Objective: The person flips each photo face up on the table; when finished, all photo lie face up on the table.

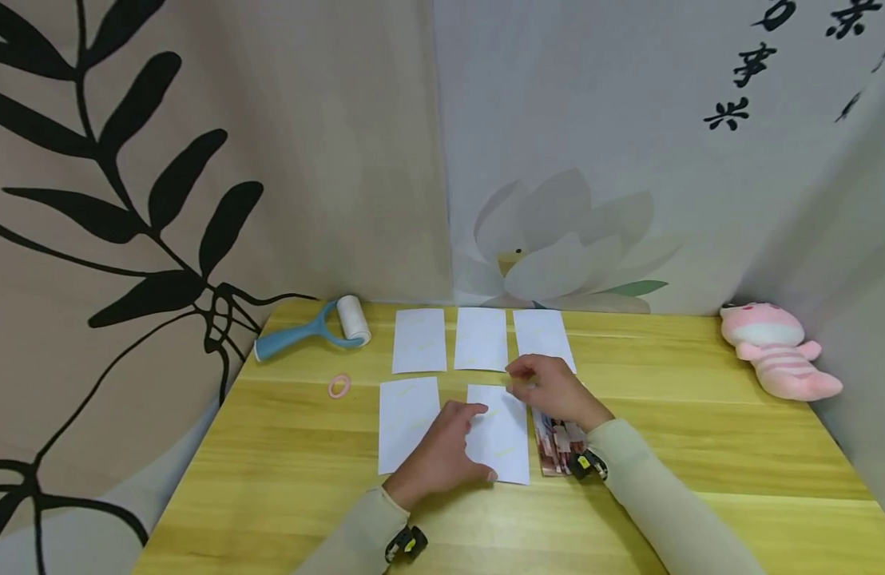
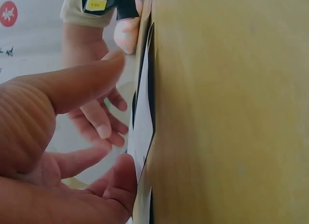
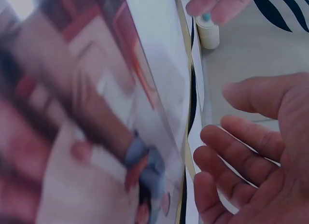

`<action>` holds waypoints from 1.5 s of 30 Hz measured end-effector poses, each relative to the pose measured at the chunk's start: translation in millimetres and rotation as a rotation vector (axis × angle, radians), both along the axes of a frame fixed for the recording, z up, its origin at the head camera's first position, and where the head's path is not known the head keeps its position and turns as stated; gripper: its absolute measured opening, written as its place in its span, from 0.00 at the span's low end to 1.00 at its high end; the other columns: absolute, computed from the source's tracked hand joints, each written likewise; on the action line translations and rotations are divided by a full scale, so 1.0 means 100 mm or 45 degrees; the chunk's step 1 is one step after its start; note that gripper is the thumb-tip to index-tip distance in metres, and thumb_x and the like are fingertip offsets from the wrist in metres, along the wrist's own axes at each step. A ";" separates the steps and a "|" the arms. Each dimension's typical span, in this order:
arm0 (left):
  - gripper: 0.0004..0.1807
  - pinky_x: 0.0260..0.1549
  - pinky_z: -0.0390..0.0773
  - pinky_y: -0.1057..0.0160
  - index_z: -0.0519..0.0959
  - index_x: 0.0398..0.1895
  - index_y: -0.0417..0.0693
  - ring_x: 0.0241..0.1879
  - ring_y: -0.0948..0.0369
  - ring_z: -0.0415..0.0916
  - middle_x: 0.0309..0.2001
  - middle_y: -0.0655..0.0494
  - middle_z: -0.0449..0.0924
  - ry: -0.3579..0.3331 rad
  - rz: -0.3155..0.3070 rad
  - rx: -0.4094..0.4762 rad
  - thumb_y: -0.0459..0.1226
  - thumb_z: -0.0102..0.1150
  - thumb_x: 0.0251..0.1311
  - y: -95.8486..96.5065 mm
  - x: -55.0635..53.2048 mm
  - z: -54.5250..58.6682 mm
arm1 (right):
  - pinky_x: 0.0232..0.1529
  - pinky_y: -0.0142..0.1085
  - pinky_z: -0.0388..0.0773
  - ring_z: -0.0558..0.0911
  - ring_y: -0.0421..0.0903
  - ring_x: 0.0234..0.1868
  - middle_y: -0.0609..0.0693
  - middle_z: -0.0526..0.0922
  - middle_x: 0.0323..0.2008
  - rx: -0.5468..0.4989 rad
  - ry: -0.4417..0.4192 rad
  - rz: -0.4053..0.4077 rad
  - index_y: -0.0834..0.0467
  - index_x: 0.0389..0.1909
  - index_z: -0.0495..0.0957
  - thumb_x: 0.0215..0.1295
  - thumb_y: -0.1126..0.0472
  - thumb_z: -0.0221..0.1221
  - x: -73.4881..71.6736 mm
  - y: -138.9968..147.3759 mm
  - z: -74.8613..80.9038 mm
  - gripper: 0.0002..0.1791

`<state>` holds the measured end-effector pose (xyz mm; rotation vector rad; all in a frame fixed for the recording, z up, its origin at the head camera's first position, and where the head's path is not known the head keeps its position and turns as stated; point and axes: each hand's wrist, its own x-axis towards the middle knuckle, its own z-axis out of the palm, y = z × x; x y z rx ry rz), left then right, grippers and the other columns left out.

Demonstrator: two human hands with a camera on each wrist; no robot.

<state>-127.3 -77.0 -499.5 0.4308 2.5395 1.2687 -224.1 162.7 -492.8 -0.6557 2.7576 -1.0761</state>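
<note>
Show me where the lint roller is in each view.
Head: lint roller on the table, left of the white cards, near the back edge.
Left wrist: not in this picture.
Right wrist: the roll end shows near the top, right of centre, just below the left hand.
Shared landmark: the right hand, visible in all three.

We see matt white paper in the sheets [image 1: 418, 341], while the printed picture [image 3: 87, 127] looks glossy, catching a bright glare. The tabletop [image 1: 284, 479] looks like smooth, grained wood, the blue handle [image 1: 291, 340] smooth plastic, the toy [image 1: 780, 353] soft plush cloth, the hanging [image 1: 327, 160] matt fabric.
</note>
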 end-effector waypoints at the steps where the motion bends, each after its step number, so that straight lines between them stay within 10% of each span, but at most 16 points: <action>1: 0.55 0.60 0.78 0.53 0.69 0.76 0.46 0.61 0.53 0.70 0.64 0.46 0.68 0.009 -0.018 -0.026 0.42 0.88 0.42 0.01 0.00 -0.01 | 0.57 0.51 0.84 0.87 0.50 0.53 0.51 0.89 0.50 0.014 -0.002 0.012 0.57 0.54 0.85 0.70 0.57 0.68 0.00 -0.02 0.00 0.15; 12: 0.54 0.68 0.75 0.50 0.67 0.77 0.46 0.71 0.50 0.65 0.71 0.45 0.62 0.053 -0.099 -0.157 0.40 0.88 0.44 0.06 0.00 0.00 | 0.64 0.53 0.79 0.85 0.53 0.59 0.50 0.89 0.53 0.109 0.001 0.036 0.56 0.53 0.86 0.69 0.61 0.70 -0.02 -0.09 -0.08 0.14; 34: 0.65 0.58 0.79 0.53 0.55 0.84 0.42 0.56 0.53 0.75 0.69 0.38 0.60 0.040 0.039 -0.116 0.39 0.88 0.44 0.07 0.05 0.01 | 0.39 0.34 0.78 0.81 0.44 0.37 0.54 0.87 0.49 -0.262 -0.083 -0.055 0.60 0.68 0.76 0.69 0.65 0.68 0.10 -0.03 -0.03 0.27; 40: 0.65 0.63 0.77 0.48 0.54 0.83 0.42 0.60 0.49 0.74 0.65 0.37 0.65 -0.004 0.071 -0.129 0.39 0.88 0.44 0.06 0.03 0.00 | 0.57 0.49 0.84 0.86 0.53 0.56 0.56 0.85 0.57 -0.312 -0.178 -0.170 0.55 0.68 0.77 0.69 0.59 0.70 0.17 0.02 -0.08 0.28; 45: 0.65 0.63 0.76 0.46 0.55 0.81 0.40 0.58 0.49 0.73 0.64 0.35 0.69 0.008 0.065 -0.118 0.39 0.88 0.43 0.06 0.02 0.01 | 0.49 0.44 0.83 0.84 0.53 0.55 0.59 0.83 0.61 -0.308 -0.248 -0.211 0.52 0.68 0.78 0.69 0.54 0.70 0.21 0.08 -0.08 0.27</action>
